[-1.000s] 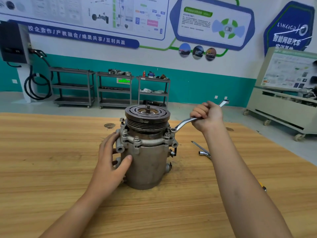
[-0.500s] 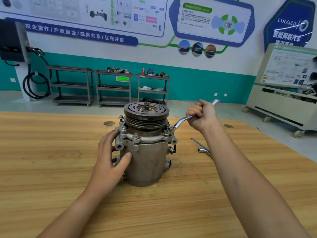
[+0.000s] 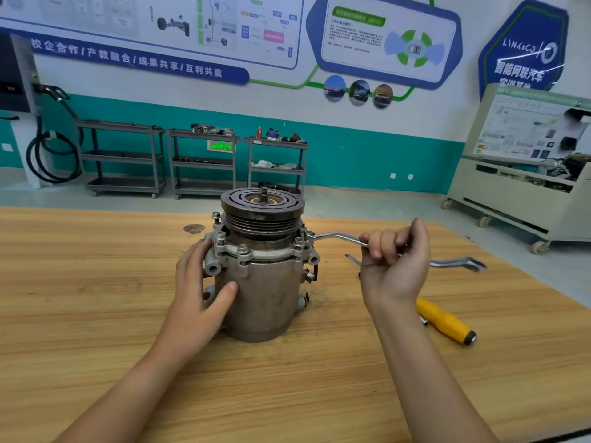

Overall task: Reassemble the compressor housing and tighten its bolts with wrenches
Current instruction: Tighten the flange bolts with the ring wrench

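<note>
- The compressor stands upright on the table; the left hand, fingers spread, presses its left side.
- The right hand is fisted round the wrench, whose handle runs right from the right-side bolt. Tightening likely means pulling nearward.

Left hand flat, fingers straight; right hand curled, gripping.

Bright, even indoor light, soft faint shadows, wide-angle bending at edges, slight motion blur throughout.
</note>
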Action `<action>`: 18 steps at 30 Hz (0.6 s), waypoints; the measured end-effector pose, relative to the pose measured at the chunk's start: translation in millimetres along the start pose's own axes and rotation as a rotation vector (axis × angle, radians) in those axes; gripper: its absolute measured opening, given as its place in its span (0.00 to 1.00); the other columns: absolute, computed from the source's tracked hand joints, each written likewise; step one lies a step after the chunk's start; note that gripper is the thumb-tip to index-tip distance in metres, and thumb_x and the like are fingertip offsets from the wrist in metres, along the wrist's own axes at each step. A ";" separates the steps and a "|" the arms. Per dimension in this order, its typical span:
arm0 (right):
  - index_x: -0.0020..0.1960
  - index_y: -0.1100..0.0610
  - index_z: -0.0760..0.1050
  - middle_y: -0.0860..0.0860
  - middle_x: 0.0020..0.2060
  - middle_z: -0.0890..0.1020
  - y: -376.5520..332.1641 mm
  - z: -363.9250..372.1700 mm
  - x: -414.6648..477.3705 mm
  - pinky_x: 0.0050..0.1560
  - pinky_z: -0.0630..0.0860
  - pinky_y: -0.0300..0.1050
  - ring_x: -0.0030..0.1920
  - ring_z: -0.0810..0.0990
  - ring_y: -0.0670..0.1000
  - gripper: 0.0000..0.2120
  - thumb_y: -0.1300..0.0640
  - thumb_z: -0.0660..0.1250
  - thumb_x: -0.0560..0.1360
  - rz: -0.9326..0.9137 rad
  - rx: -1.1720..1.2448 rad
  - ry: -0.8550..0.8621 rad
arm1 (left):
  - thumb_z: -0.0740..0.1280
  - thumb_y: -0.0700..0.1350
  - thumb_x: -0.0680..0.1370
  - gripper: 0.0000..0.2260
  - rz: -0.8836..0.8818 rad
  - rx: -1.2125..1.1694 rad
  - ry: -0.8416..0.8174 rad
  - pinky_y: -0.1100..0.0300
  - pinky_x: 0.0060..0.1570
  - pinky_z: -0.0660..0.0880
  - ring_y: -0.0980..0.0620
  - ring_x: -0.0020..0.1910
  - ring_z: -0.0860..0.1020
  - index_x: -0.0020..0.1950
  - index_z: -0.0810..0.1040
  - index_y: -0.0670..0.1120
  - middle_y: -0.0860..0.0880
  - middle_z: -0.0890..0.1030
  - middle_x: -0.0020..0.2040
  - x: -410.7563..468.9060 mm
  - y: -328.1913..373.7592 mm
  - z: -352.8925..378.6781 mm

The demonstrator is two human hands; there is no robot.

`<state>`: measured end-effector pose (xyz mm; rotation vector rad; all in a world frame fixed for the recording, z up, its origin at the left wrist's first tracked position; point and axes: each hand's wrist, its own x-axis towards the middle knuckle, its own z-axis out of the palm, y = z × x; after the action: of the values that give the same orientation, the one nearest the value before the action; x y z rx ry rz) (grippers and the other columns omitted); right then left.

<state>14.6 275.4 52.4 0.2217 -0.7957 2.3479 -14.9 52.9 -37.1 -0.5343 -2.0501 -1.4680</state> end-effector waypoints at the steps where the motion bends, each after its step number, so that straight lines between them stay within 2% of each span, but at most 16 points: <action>1: 0.25 0.50 0.66 0.46 0.19 0.62 1.1 0.5 -11.5 0.34 0.73 0.39 0.22 0.63 0.47 0.26 0.54 0.51 0.82 -0.073 -0.074 -0.056 | 0.67 0.42 0.76 0.31 0.005 0.014 -0.009 0.75 0.58 0.61 0.75 0.65 0.56 0.64 0.53 0.70 0.67 0.58 0.64 0.0 0.3 0.8; 3: 0.24 0.49 0.68 0.44 0.20 0.64 6.6 3.8 -33.4 0.37 0.71 0.40 0.25 0.64 0.47 0.24 0.54 0.54 0.78 -0.223 -0.237 -0.160 | 0.67 0.40 0.76 0.32 -0.011 0.034 -0.020 0.76 0.59 0.59 0.80 0.62 0.53 0.65 0.53 0.68 0.63 0.56 0.66 0.0 1.1 1.7; 5: 0.25 0.50 0.67 0.46 0.22 0.66 16.6 9.9 -53.0 0.34 0.65 0.40 0.27 0.64 0.47 0.19 0.53 0.57 0.75 -0.380 -0.429 -0.259 | 0.66 0.39 0.75 0.32 -0.017 0.041 -0.022 0.80 0.57 0.58 0.82 0.60 0.53 0.65 0.52 0.68 0.62 0.55 0.67 0.1 2.6 1.6; 7: 0.26 0.56 0.61 0.49 0.23 0.62 31.6 18.0 -65.7 0.31 0.60 0.37 0.27 0.61 0.45 0.18 0.54 0.59 0.73 -0.535 -0.581 -0.323 | 0.66 0.39 0.75 0.32 -0.016 0.048 -0.021 0.86 0.53 0.55 0.82 0.60 0.53 0.65 0.52 0.67 0.60 0.56 0.68 0.2 3.4 0.9; 10: 0.29 0.53 0.57 0.44 0.27 0.58 52.1 34.7 -72.9 0.33 0.59 0.37 0.28 0.58 0.43 0.18 0.61 0.61 0.74 -0.821 -0.712 -0.386 | 0.68 0.37 0.74 0.34 -0.005 0.054 -0.025 0.85 0.57 0.52 0.79 0.63 0.54 0.66 0.53 0.66 0.58 0.57 0.68 -2.0 3.2 0.0; 12: 0.29 0.52 0.58 0.44 0.26 0.60 64.1 44.8 -72.0 0.33 0.60 0.41 0.28 0.58 0.45 0.19 0.63 0.62 0.74 -0.978 -0.846 -0.444 | 0.69 0.36 0.73 0.36 0.002 0.023 -0.030 0.75 0.66 0.55 0.70 0.68 0.56 0.68 0.54 0.65 0.58 0.58 0.69 -1.8 5.4 -0.5; 13: 0.27 0.54 0.60 0.47 0.23 0.62 70.8 49.9 -70.9 0.33 0.60 0.43 0.28 0.59 0.47 0.20 0.62 0.63 0.74 -1.026 -0.945 -0.462 | 0.69 0.35 0.73 0.36 -0.010 0.000 -0.038 0.63 0.70 0.59 0.63 0.70 0.59 0.70 0.55 0.61 0.55 0.59 0.70 -0.7 6.7 -1.1; 14: 0.25 0.56 0.63 0.49 0.21 0.65 77.9 54.3 -70.6 0.33 0.61 0.44 0.27 0.61 0.49 0.20 0.62 0.64 0.74 -1.059 -1.050 -0.461 | 0.69 0.35 0.73 0.35 -0.012 -0.013 -0.046 0.52 0.70 0.62 0.55 0.70 0.61 0.72 0.57 0.57 0.51 0.61 0.71 1.0 7.8 -1.5; 15: 0.25 0.58 0.65 0.50 0.20 0.67 84.7 58.0 -70.1 0.34 0.61 0.45 0.26 0.63 0.50 0.20 0.61 0.65 0.74 -1.074 -1.130 -0.449 | 0.69 0.36 0.73 0.34 0.005 -0.012 -0.051 0.45 0.69 0.64 0.49 0.70 0.63 0.73 0.58 0.54 0.47 0.63 0.70 2.4 8.7 -1.6; 16: 0.24 0.59 0.67 0.51 0.20 0.68 89.7 60.4 -69.3 0.34 0.62 0.45 0.25 0.64 0.50 0.20 0.62 0.66 0.73 -1.082 -1.170 -0.436 | 0.69 0.39 0.72 0.34 0.024 -0.006 -0.050 0.43 0.69 0.63 0.48 0.71 0.62 0.73 0.57 0.56 0.46 0.64 0.71 2.4 9.7 -1.8; 18: 0.24 0.59 0.67 0.51 0.19 0.69 93.0 60.4 -64.6 0.33 0.63 0.45 0.24 0.65 0.51 0.20 0.62 0.66 0.74 -1.097 -1.168 -0.431 | 0.69 0.43 0.72 0.35 0.029 -0.006 -0.037 0.45 0.70 0.61 0.55 0.73 0.58 0.71 0.54 0.63 0.50 0.61 0.73 1.0 10.9 -2.2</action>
<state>4.3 148.9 33.4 0.4782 -1.5720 0.6248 -8.6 54.3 -28.1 -0.5945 -2.0585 -1.4578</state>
